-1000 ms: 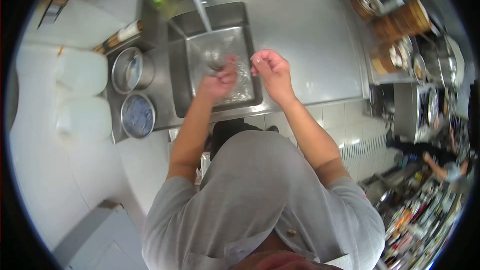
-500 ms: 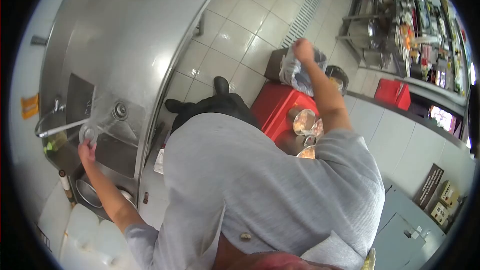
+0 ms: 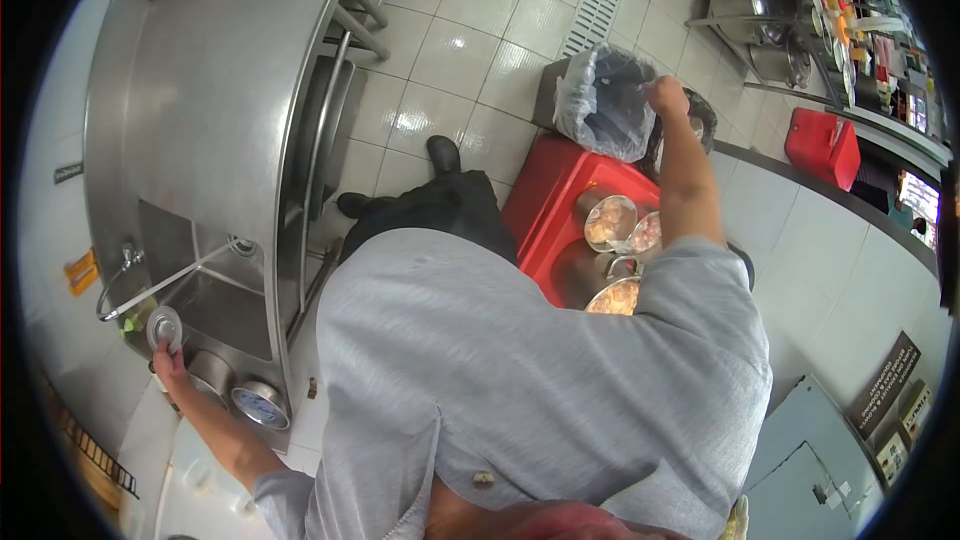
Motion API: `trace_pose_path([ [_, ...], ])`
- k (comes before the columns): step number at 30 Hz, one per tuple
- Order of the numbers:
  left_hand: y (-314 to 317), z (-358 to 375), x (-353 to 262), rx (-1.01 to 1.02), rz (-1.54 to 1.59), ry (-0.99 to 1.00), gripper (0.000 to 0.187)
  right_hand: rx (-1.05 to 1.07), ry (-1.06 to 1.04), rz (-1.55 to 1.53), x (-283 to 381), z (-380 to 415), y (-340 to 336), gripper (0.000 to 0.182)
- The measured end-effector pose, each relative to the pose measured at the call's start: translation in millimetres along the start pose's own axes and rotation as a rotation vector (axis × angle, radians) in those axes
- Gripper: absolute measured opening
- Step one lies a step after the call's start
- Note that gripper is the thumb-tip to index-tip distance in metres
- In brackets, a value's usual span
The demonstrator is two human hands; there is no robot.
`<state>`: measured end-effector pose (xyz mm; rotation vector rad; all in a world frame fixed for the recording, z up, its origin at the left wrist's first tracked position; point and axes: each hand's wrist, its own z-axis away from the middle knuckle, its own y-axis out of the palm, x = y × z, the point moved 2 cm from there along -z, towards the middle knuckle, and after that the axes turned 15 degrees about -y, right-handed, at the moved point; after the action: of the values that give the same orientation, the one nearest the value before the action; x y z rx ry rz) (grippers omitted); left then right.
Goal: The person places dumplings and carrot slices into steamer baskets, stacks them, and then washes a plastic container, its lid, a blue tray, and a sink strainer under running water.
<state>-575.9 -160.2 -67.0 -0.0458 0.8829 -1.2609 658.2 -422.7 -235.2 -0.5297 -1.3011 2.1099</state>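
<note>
My left hand (image 3: 172, 368) pinches a clear round plastic lid (image 3: 164, 328) by its edge, at the near left side of the sink (image 3: 225, 295). Close to it, the tap (image 3: 130, 258) has a long spout reaching over the basin toward the drain (image 3: 241, 245). My right hand (image 3: 668, 97) is closed, out at the right rim of a bin (image 3: 605, 105) lined with a clear bag. Whether those fingers grip the bag or something else is hidden.
Metal pots (image 3: 210, 372) stand beside the sink. Right of my legs, a red container (image 3: 540, 200) adjoins several metal pots of food (image 3: 610, 222). A steel counter (image 3: 215, 100) extends beyond the basin. Shelves with pans (image 3: 750, 0) and a red box (image 3: 822, 148) are at upper right.
The lid in my left hand has moved from beneath the tap's spout toward the sink's near edge. My right hand has gone from above the bin to its right rim. The view has shifted.
</note>
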Motion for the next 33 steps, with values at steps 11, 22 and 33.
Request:
trace_pose_path([
  [11, -23.3, -26.8, -15.4, 0.023, -0.139, 0.091, 0.038, 0.017, -0.11, 0.093, -9.3, -32.1, 19.0, 0.046],
  [22, 55.8, -84.5, -49.7, -0.383, -0.413, 0.238, 0.052, -0.453, -0.888, -0.277, 234.6, -14.2, -32.6, 0.026],
  [33, 144.9, -171.8, 33.4, -0.172, -0.632, 0.295, 0.033, -0.021, -1.702, -0.712, 827.6, 291.0, -23.8, 0.013],
])
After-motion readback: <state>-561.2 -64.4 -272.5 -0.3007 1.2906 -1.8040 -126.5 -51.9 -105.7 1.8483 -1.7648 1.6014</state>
